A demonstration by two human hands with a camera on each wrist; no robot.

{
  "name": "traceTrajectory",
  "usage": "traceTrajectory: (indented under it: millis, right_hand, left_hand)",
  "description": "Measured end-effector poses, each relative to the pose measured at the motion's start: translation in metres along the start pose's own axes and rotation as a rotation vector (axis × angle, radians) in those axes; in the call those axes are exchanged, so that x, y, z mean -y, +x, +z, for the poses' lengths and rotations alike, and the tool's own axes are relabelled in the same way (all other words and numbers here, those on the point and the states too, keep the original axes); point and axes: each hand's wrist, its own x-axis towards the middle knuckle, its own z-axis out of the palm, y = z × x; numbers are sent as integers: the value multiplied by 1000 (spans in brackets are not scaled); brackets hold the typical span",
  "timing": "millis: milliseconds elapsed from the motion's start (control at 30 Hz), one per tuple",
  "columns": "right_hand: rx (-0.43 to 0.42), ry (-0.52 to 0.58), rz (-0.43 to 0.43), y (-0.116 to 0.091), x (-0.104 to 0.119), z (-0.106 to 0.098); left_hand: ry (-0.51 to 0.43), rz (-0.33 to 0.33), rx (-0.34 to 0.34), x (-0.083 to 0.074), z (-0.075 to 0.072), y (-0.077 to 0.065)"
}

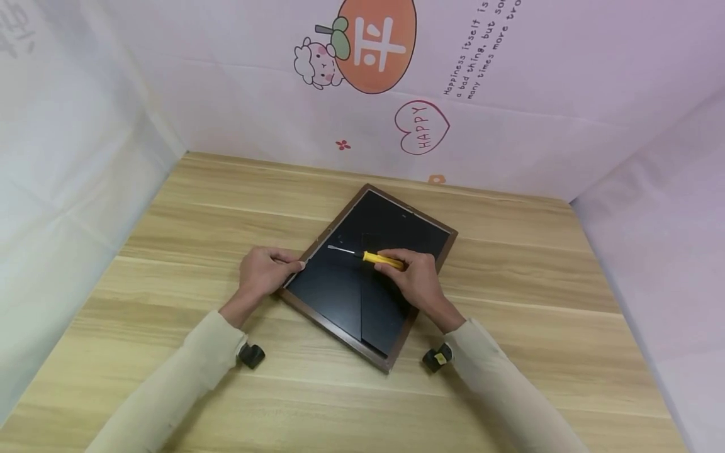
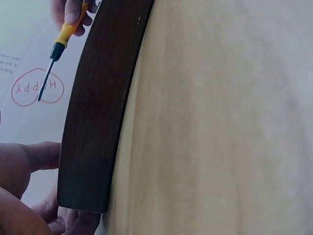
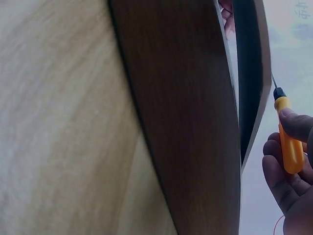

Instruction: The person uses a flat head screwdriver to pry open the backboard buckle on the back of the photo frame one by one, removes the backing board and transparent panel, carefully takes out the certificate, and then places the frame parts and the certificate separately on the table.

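Observation:
A picture frame [image 1: 333, 328] with brown edges and a dark backing panel [image 1: 328, 289] lies slanted on the table. My left hand [image 1: 263, 274] grips its left side near the corner, thumb on top; in the left wrist view, fingers curl around the end of the brown edge [image 2: 90, 122]. Over the panel, my right hand [image 1: 418, 277] holds a screwdriver [image 1: 384, 259] by its yellow handle. The metal shaft points left, above the panel. In the right wrist view, a dark flap [image 3: 252, 73] with a pale edge stands up from the frame, beside the screwdriver [image 3: 288, 142].
The wood-grain table [image 1: 510, 352] extends around the frame on every side. Behind it hangs a pale printed cloth [image 1: 510, 145] with cartoons and lettering, and plain cloth walls [image 1: 73, 157] close in the sides. Small black cameras [image 1: 252, 356] are strapped at both wrists.

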Motion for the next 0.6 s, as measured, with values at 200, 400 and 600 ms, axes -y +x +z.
traceTrajectory:
  millis: [200, 400, 600]
  right_hand:
    - [1, 8, 9, -1, 0, -1]
    - [-1, 18, 11, -2, -2, -3]
    - [-8, 20, 19, -5, -4, -8]
  left_hand:
    - [26, 17, 67, -3, -1, 0]
    - [-59, -15, 384, -13, -12, 29]
    - [-80, 41, 473, -36, -9, 70]
